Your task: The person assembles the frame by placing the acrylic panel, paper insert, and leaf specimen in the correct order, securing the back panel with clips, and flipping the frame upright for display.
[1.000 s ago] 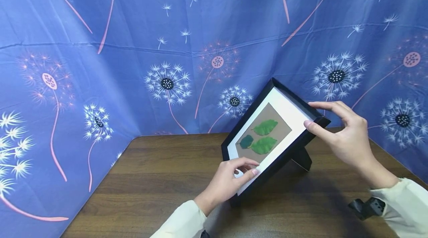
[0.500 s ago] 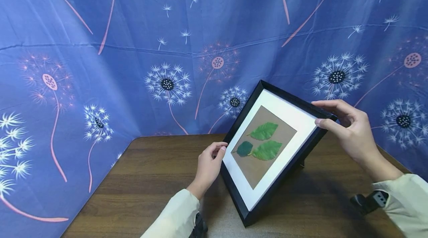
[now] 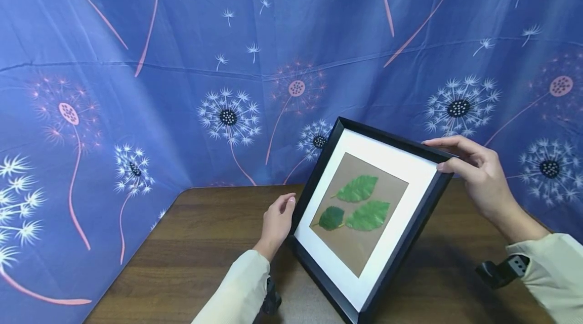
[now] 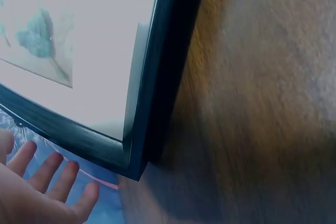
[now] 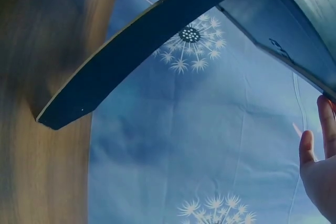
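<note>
A black picture frame with a white mat and three green leaves on brown backing stands tilted on the wooden table. My right hand grips its upper right corner, thumb in front and fingers over the top edge. My left hand is beside the left edge; in the left wrist view its fingers are loosely spread, a gap away from the frame. Behind the frame, the right wrist view shows the dark stand leg folded out, its foot low near the tabletop.
The brown wooden table reaches back to a blue cloth printed with dandelions, hanging behind and along the sides. A dark device sits by my right cuff.
The frame has turned to face me more and its lower corner has come nearer. My left hand has gone from the frame's lower front to beside its left edge; the right keeps its grip.
</note>
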`<control>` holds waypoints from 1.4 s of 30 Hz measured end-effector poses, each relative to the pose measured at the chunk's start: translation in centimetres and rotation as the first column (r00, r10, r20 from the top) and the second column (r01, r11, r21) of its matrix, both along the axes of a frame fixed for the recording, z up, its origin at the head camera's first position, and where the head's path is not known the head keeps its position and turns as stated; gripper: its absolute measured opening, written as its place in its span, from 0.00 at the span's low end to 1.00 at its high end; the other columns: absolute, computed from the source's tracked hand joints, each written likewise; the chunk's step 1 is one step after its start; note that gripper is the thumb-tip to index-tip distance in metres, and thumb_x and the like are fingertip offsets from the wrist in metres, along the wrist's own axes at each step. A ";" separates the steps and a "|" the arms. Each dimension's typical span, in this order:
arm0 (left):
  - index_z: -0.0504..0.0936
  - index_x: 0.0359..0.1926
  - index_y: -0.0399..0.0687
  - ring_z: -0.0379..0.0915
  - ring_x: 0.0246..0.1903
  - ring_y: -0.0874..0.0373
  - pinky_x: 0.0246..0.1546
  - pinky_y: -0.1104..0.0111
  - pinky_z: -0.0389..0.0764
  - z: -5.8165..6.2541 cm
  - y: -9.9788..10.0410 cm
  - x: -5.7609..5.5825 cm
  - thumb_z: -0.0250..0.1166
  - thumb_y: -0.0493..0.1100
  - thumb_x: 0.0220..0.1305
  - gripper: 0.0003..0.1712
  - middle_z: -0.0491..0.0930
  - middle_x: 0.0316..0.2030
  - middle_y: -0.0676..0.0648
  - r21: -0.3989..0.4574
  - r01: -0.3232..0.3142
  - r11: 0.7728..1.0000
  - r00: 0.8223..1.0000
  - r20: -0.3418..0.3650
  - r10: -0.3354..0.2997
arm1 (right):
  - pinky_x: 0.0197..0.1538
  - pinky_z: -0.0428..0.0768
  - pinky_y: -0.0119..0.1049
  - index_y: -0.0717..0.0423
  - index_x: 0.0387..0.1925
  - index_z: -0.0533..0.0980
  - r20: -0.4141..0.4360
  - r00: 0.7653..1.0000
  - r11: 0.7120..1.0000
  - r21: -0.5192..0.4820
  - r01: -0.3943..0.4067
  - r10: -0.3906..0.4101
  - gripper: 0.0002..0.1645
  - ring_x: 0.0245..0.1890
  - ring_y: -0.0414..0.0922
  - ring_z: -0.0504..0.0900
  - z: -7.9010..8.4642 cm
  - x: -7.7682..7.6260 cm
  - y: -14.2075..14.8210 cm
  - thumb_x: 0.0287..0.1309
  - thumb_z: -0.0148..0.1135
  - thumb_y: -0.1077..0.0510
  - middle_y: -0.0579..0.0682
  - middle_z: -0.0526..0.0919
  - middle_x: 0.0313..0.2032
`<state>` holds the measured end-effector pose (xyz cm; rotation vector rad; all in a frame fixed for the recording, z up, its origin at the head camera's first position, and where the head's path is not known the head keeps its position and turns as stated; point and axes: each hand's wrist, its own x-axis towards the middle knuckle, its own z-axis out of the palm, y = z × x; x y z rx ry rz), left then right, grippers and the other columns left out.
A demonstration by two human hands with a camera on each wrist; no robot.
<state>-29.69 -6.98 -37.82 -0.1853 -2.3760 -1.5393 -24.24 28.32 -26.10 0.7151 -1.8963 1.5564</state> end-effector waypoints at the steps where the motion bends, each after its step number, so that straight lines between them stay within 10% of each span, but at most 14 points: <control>1: 0.81 0.60 0.40 0.77 0.58 0.39 0.60 0.46 0.75 0.0 0.0 -0.1 0.52 0.44 0.80 0.19 0.83 0.55 0.37 -0.013 0.008 1.000 1.000 0.014 -0.008 | 0.48 0.74 0.25 0.66 0.54 0.81 0.001 1.000 0.999 -0.021 -0.028 0.028 0.28 0.58 0.39 0.77 0.0 -0.1 0.0 0.57 0.48 0.80 0.46 0.86 0.53; 7: 0.79 0.64 0.37 0.69 0.66 0.38 0.67 0.46 0.67 -0.3 -0.2 -0.2 0.47 0.49 0.82 0.25 0.78 0.62 0.36 -0.027 0.094 0.995 0.990 0.111 -0.091 | 0.51 0.71 0.27 0.67 0.54 0.80 0.009 0.992 0.989 -0.082 -0.123 0.124 0.29 0.59 0.41 0.76 -0.1 -0.2 0.2 0.56 0.44 0.82 0.49 0.85 0.54; 13: 0.76 0.66 0.35 0.67 0.67 0.37 0.67 0.44 0.66 -0.7 -0.2 -0.2 0.49 0.47 0.81 0.25 0.76 0.63 0.34 -0.002 0.147 0.989 0.978 0.152 -0.145 | 0.51 0.71 0.23 0.55 0.62 0.79 0.047 0.995 0.983 0.167 0.078 -0.087 0.26 0.60 0.35 0.73 0.4 0.5 0.7 0.67 0.52 0.74 0.39 0.81 0.58; 20: 0.79 0.63 0.39 0.71 0.64 0.38 0.65 0.44 0.69 -0.6 -0.1 -0.3 0.49 0.47 0.81 0.23 0.79 0.60 0.36 -0.010 0.156 0.988 0.977 0.152 -0.152 | 0.62 0.59 0.22 0.44 0.67 0.75 -0.047 0.944 0.865 0.389 0.318 -0.326 0.34 0.63 0.30 0.66 1.7 2.7 0.4 0.60 0.72 0.61 0.35 0.74 0.62; 26: 0.79 0.63 0.39 0.71 0.64 0.38 0.65 0.44 0.69 -0.6 -0.3 -0.5 0.49 0.47 0.81 0.23 0.79 0.60 0.36 -0.036 0.162 0.986 0.977 0.144 -0.155 | 0.67 0.52 0.74 0.44 0.68 0.73 -0.142 0.897 0.733 0.531 0.426 -0.418 0.50 0.67 0.62 0.63 2.5 3.9 0.7 0.40 0.85 0.51 0.54 0.71 0.64; 30: 0.79 0.64 0.39 0.71 0.64 0.38 0.65 0.44 0.69 -0.5 -0.3 -0.5 0.49 0.47 0.81 0.23 0.79 0.61 0.36 -0.048 0.155 0.987 0.978 0.149 -0.147 | 0.58 0.53 0.80 0.50 0.68 0.72 -0.160 0.890 0.674 0.599 0.432 -0.427 0.54 0.63 0.68 0.63 2.5 3.9 0.8 0.37 0.86 0.48 0.61 0.70 0.62; 42: 0.78 0.67 0.44 0.69 0.67 0.39 0.67 0.45 0.67 -0.7 -1.1 -0.1 0.52 0.46 0.80 0.22 0.76 0.65 0.38 -0.089 0.145 0.985 0.983 0.122 -0.133 | 0.60 0.51 0.81 0.48 0.71 0.70 -0.030 0.921 0.706 0.632 0.319 -0.389 0.48 0.68 0.72 0.58 2.5 2.0 1.7 0.49 0.81 0.49 0.61 0.67 0.68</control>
